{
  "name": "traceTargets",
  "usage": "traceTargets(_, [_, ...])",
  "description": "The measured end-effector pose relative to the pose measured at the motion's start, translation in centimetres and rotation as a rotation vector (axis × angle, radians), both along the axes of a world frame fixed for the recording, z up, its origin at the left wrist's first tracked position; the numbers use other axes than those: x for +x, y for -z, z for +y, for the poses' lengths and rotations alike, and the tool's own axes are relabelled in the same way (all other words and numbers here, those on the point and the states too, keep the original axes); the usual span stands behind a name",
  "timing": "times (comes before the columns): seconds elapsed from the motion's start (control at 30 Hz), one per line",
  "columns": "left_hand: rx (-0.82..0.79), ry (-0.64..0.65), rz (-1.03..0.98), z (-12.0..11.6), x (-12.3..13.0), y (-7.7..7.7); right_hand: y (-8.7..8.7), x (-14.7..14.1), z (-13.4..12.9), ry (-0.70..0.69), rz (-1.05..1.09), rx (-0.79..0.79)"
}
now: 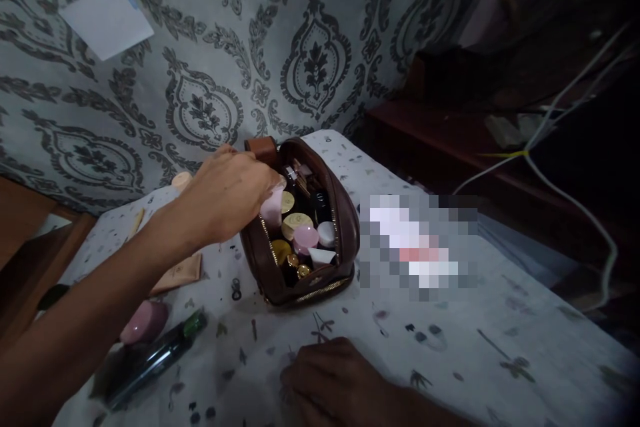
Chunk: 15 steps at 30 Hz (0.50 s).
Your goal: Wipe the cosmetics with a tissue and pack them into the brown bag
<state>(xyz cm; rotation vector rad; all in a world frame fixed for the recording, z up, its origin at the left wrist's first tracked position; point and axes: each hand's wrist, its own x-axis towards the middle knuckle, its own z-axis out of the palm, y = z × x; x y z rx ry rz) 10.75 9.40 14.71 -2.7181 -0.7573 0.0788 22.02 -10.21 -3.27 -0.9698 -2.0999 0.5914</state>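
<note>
My left hand reaches across to the left side of an unzipped brown cosmetic bag. Its fingers are closed on a pale pink container at the bag's mouth; the hand hides part of it. Inside the bag stand several cosmetics, among them a round pink cap, a white cap, gold-coloured lids and a black bottle. In front of the bag, my right hand rests on the patterned cloth, fingers curled together, with nothing visible in them.
On the cloth at left lie a dark bottle with a green cap, a pink rounded item and a flat tan case. A blurred-out item is right of the bag. White cables hang at far right.
</note>
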Motion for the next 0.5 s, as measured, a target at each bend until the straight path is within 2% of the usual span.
traceTargets(0.13, [-0.035,-0.032,-0.072,-0.2,-0.2,0.0,-0.4,0.2,-0.1,-0.023,-0.045,-0.049])
traceTargets(0.27, [-0.082,-0.037,-0.318,-1.1,-2.1,-0.6,-0.5,0.3,0.0,-0.037,-0.059,-0.073])
traceTargets(0.37, [-0.042,-0.17,-0.494,-1.3,-5.9,-0.4,-0.5,0.2,0.0,-0.022,-0.027,-0.047])
traceTargets(0.5, [-0.045,-0.503,-0.386,0.2,-14.6,1.8,-0.4,-0.1,-0.1,-0.005,0.024,0.02])
